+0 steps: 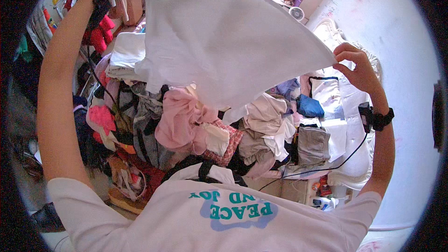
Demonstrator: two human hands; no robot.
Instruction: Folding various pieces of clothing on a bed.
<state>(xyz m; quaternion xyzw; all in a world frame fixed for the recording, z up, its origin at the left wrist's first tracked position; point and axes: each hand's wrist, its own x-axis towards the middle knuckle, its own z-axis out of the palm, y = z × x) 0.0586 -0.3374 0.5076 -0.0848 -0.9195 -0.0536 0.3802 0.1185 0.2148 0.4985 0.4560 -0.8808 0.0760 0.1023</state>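
Observation:
A large white cloth (pixel 224 35) is stretched up in front of me, its lower part hanging over a heap of clothes. My right hand (pixel 355 64) pinches the cloth's right corner between thumb and fingers. The left arm reaches up past the top edge of the picture, so my left hand is out of view. Below the cloth lie a crumpled pink garment (pixel 178 122), a red checked garment (pixel 236 143) and a cream-white crumpled garment (pixel 264 112). Folded grey fabric (pixel 313 145) rests at the heap's right.
Beside the wall stands a white padded headboard (pixel 357 101). Folded white cloths (pixel 127 50) lie at the heap's left. A dark cable (pixel 315 170) runs from my right wrist. A basket (pixel 134 183) holds cloth at lower left; a small white fan (pixel 296 13) stands at the back.

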